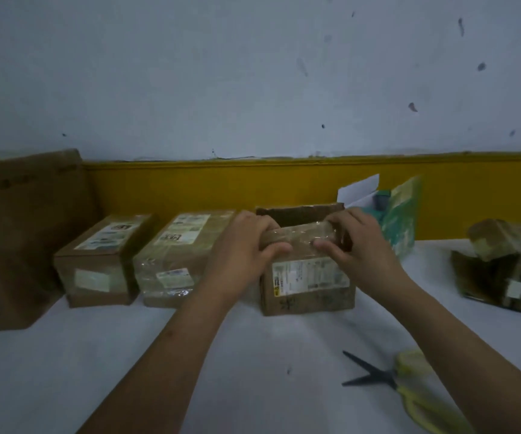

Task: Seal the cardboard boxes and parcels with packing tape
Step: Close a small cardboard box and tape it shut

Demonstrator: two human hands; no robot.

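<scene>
white table (65, 355) | left hand (243, 249), right hand (356, 245) grip taped flap (300, 238) | box (307, 289) beneath hands

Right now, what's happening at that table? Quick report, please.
The left hand and right hand pinch the taped front flap of the box. Top not yet closed. Open scissors lie near the right arm, clear of the work.

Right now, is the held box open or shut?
Open: the cardboard box shows its rear flap upright; left hand and right hand grip the taped front flap.
</scene>
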